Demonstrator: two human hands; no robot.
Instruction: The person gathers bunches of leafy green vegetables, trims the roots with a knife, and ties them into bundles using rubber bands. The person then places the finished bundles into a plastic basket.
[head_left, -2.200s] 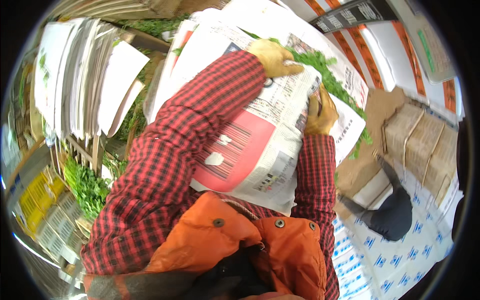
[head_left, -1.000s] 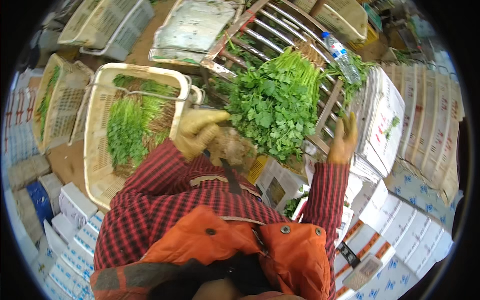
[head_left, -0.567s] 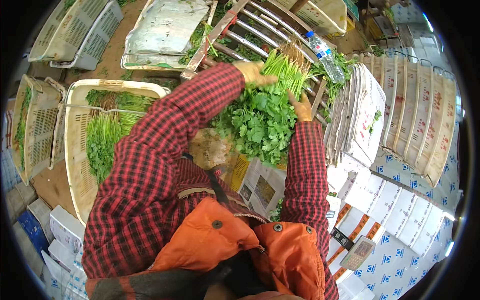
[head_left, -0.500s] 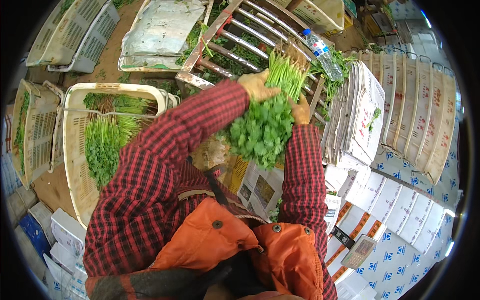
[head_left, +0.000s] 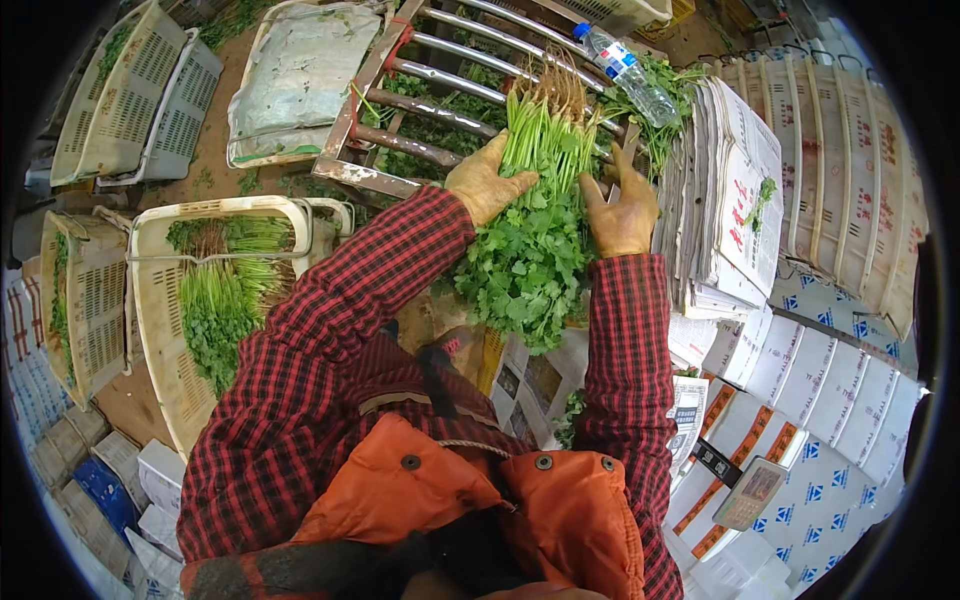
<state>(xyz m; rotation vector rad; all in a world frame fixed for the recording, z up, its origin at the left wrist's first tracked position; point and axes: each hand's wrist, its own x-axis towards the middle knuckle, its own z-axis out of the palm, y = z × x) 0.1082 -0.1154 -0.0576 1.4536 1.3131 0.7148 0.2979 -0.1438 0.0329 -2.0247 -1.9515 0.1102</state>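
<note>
A bunch of cilantro (head_left: 530, 250) lies on the metal-barred rack (head_left: 445, 115), its brown roots pointing away and its leaves hanging toward me. My left hand (head_left: 485, 185), in a yellowish work glove, grips the bunch from the left, with the thumb laid over the stems. On the other side my right hand (head_left: 622, 215), gloved likewise, has its fingers spread. Its thumb is beside the stems, and I cannot tell whether it touches them. A plastic water bottle (head_left: 630, 75) with a blue cap lies beyond the right hand.
At the left, a cream plastic basket (head_left: 160, 300) contains more cilantro bunches (head_left: 230, 300). Stacked newspapers (head_left: 720, 190) stand close to my right hand. Further right are stacked crates (head_left: 825, 170), white boxes (head_left: 800, 380) and a calculator-like device (head_left: 752, 495). A covered basket (head_left: 300, 75) sits at the far left.
My right hand has come away from the stems and spread its fingers. My left hand has shifted slightly nearer along the bunch's left side. The whole view has shifted a little.
</note>
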